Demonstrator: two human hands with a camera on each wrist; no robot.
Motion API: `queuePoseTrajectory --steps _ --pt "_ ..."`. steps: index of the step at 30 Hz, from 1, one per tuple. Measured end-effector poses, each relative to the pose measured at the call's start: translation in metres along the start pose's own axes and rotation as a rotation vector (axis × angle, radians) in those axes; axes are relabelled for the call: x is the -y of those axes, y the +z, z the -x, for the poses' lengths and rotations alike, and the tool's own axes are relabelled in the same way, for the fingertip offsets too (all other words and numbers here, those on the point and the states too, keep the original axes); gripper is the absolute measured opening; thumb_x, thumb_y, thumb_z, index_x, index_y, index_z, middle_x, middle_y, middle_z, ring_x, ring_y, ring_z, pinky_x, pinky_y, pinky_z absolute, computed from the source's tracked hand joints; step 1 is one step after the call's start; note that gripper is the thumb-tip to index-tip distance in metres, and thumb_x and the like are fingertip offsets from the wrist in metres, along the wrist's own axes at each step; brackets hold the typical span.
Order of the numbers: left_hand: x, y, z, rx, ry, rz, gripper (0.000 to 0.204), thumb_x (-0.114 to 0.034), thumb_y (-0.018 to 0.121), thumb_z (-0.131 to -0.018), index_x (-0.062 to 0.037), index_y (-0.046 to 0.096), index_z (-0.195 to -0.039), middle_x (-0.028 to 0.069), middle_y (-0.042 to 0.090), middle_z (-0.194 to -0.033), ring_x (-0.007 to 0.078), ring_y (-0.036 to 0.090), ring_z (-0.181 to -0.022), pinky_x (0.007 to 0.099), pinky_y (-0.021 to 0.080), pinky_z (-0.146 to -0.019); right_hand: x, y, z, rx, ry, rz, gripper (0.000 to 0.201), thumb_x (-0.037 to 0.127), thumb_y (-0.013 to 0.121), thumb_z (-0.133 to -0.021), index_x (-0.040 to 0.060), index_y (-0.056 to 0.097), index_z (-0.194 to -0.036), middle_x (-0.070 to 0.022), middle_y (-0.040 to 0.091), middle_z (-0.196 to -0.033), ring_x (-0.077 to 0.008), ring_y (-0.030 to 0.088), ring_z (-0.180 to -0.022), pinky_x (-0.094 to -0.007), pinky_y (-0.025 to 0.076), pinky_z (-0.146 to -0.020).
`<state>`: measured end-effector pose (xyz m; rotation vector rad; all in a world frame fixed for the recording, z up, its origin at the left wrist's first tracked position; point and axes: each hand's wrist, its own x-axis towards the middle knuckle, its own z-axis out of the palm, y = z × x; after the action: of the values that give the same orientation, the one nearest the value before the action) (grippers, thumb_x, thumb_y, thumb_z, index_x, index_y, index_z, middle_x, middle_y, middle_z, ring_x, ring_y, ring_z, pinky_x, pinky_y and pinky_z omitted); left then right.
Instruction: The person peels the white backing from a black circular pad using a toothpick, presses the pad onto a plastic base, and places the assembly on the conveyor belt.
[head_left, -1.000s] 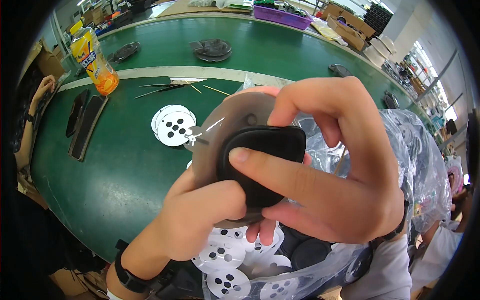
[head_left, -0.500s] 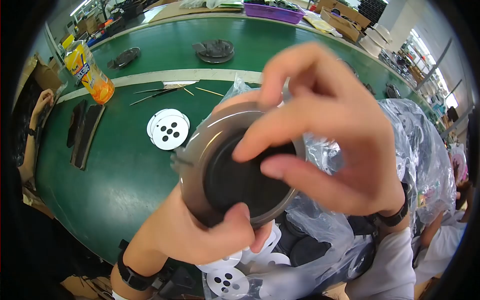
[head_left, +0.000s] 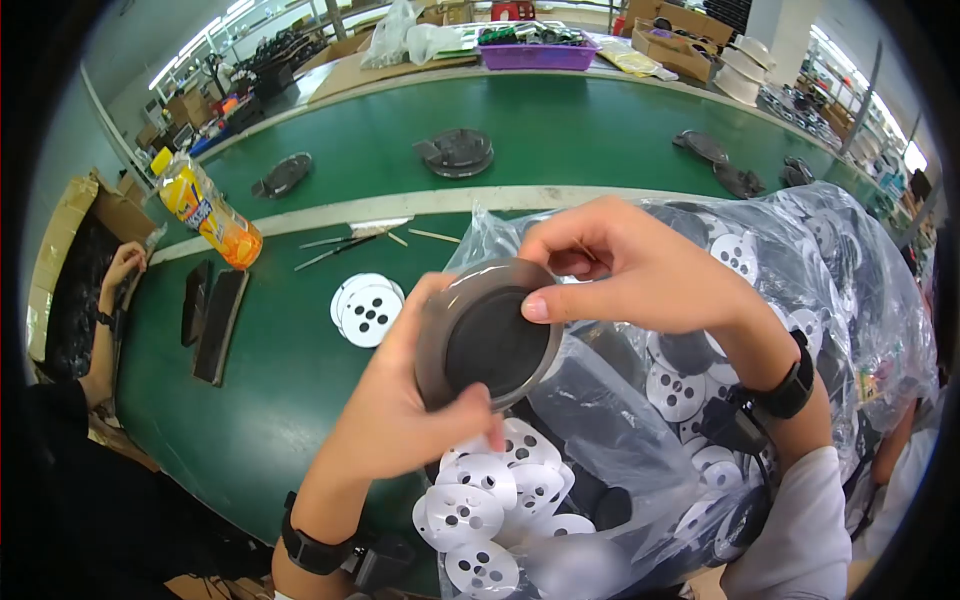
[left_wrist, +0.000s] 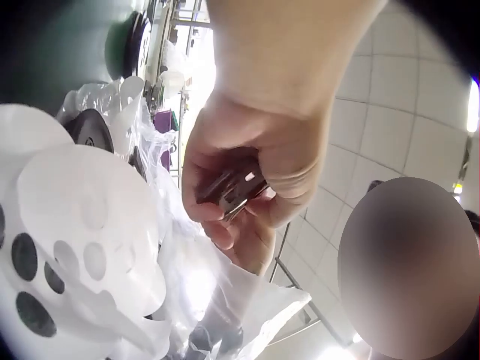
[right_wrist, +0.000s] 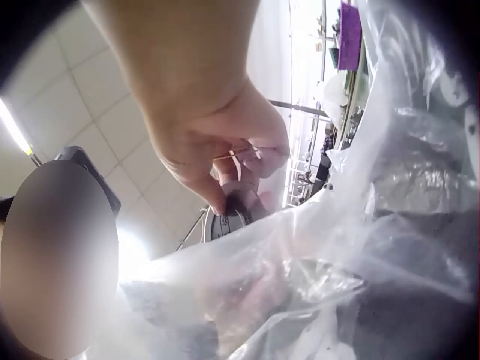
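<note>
My left hand grips a round, translucent grey-brown plastic housing by its left side. A flat black disc pad lies inside the housing's rim. At the upper right edge, my right hand pinches the rim, thumb on the front and fingers behind. In the left wrist view the housing shows partly between the left hand's curled fingers and thumb. The right wrist view has the housing at the right thumb tip, its lower part hidden by clear plastic.
Below and right, a clear plastic bag holds white discs with holes. More white discs lie on the green table, near tweezers, two dark bars and a drink bottle. Similar housings sit on the far green surface.
My right index finger pressed the black pad earlier, when it stuck out over the rim; the pad now lies flat inside. My right hand has moved to the rim. The head view has tilted up.
</note>
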<state>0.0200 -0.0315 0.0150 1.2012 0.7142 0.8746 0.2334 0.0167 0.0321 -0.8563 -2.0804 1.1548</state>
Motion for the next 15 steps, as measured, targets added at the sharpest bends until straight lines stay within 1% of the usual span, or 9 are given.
queuePoseTrajectory --steps 1,2,4,5,8,10,13,14,15 --pt "-0.014 -0.007 -0.004 0.014 -0.175 -0.092 0.054 0.005 0.051 -0.077 -0.0026 0.029 -0.125 0.0142 0.049 -0.110 0.0186 0.061 -0.058 0.0250 0.045 -0.047 0.004 -0.010 0.001 0.084 0.139 0.017 0.022 0.022 0.066 -0.078 0.0012 0.063 -0.074 0.0048 0.042 -0.061 -0.0062 0.037 -0.059 -0.0234 0.031 -0.052" --pt "-0.014 -0.012 -0.005 0.021 -0.170 -0.102 0.054 0.005 0.051 -0.077 -0.0026 0.029 -0.125 0.0142 0.049 -0.110 0.0186 0.061 -0.058 0.0250 0.045 -0.047 0.002 -0.015 0.002 0.074 0.133 0.020 0.022 0.022 0.066 -0.078 0.0012 0.063 -0.074 0.0048 0.042 -0.061 -0.0062 0.037 -0.059 -0.0234 0.031 -0.052" --pt "-0.005 -0.024 -0.011 -0.115 -0.108 0.192 0.045 -0.012 0.051 -0.082 -0.0028 0.034 -0.123 0.0140 0.052 -0.106 0.0222 0.060 -0.053 0.0233 0.037 -0.041 -0.013 -0.021 -0.001 0.037 0.270 -0.248 0.021 0.021 0.068 -0.077 0.0019 0.063 -0.073 0.0051 0.047 -0.062 -0.0069 0.042 -0.059 -0.0227 0.033 -0.052" --pt "0.000 -0.030 -0.013 -0.145 -0.062 0.177 0.042 -0.023 0.047 -0.085 -0.0031 0.037 -0.120 0.0173 0.053 -0.109 0.0243 0.060 -0.053 0.0228 0.032 -0.041 -0.023 -0.029 -0.003 0.031 0.262 -0.247 0.021 0.021 0.068 -0.077 0.0019 0.063 -0.073 0.0051 0.047 -0.062 -0.0069 0.042 -0.059 -0.0227 0.033 -0.052" --pt "0.004 -0.033 -0.018 -0.231 -0.030 0.183 0.040 -0.025 0.042 -0.086 -0.0046 0.040 -0.121 0.0216 0.052 -0.115 0.0207 0.057 -0.052 0.0218 0.031 -0.040 -0.054 -0.059 -0.006 -0.495 0.194 -0.622 0.027 0.026 0.068 -0.080 -0.0007 0.064 -0.087 0.0000 0.057 -0.072 -0.0051 0.044 -0.060 -0.0184 0.030 -0.050" --pt "0.006 -0.032 -0.018 -0.267 -0.029 0.151 0.036 -0.024 0.043 -0.086 -0.0041 0.045 -0.115 0.0204 0.051 -0.116 0.0186 0.054 -0.052 0.0214 0.031 -0.041 -0.057 -0.078 -0.001 -0.596 0.347 -0.775 0.030 0.021 0.063 -0.085 -0.0022 0.059 -0.103 -0.0026 0.058 -0.080 -0.0041 0.040 -0.058 -0.0193 0.035 -0.051" --pt "0.008 -0.034 -0.020 -0.321 -0.004 0.109 0.033 -0.023 0.044 -0.086 -0.0036 0.047 -0.112 0.0175 0.052 -0.113 0.0148 0.047 -0.049 0.0208 0.029 -0.041 -0.069 -0.077 0.002 -0.605 0.486 -0.750 0.033 0.023 0.061 -0.086 -0.0031 0.058 -0.105 -0.0033 0.055 -0.079 -0.0046 0.035 -0.056 -0.0194 0.032 -0.050" --pt "0.008 -0.035 -0.020 -0.330 0.010 0.094 0.030 -0.021 0.044 -0.086 -0.0033 0.048 -0.109 0.0158 0.053 -0.109 0.0132 0.044 -0.049 0.0204 0.028 -0.041 -0.070 -0.076 0.003 -0.621 0.485 -0.749 0.033 0.023 0.061 -0.086 -0.0031 0.058 -0.105 -0.0033 0.055 -0.079 -0.0046 0.035 -0.056 -0.0194 0.032 -0.050" --pt "0.010 -0.036 -0.020 -0.340 0.024 0.079 0.027 -0.020 0.044 -0.086 -0.0030 0.049 -0.106 0.0141 0.055 -0.106 0.0117 0.041 -0.048 0.0200 0.027 -0.040 -0.070 -0.072 0.001 -0.502 0.390 -0.575 0.033 0.024 0.060 -0.086 -0.0033 0.057 -0.105 -0.0025 0.054 -0.078 -0.0043 0.034 -0.057 -0.0187 0.030 -0.050"
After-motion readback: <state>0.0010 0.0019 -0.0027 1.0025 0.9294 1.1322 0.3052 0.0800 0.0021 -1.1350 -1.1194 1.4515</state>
